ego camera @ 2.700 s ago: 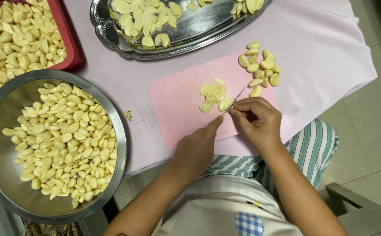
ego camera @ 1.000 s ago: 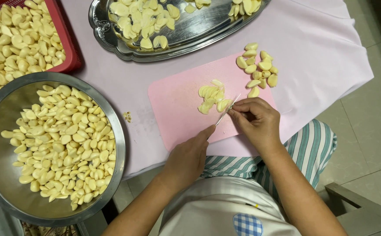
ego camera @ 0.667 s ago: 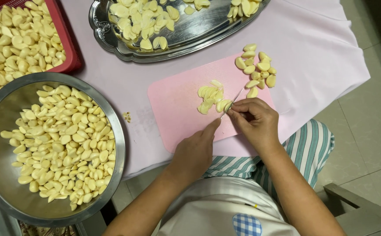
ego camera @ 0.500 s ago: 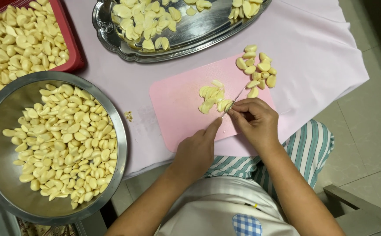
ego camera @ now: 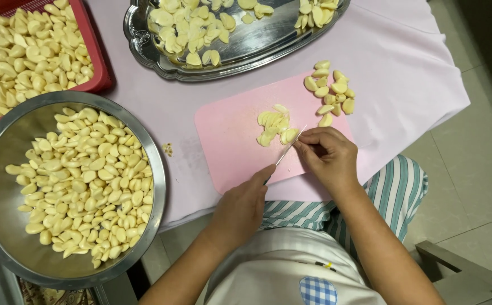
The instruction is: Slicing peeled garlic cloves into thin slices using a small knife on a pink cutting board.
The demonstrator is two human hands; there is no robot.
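Gripping the knife (ego camera: 289,148) in the left hand (ego camera: 245,204), blade angled over the pink board (ego camera: 232,141), right hand (ego camera: 326,155) fingertips pinching a clove (ego camera: 289,135) steady for slicing, cut slices (ego camera: 272,120) piling just beside, whole cloves (ego camera: 329,93) waiting nearby.
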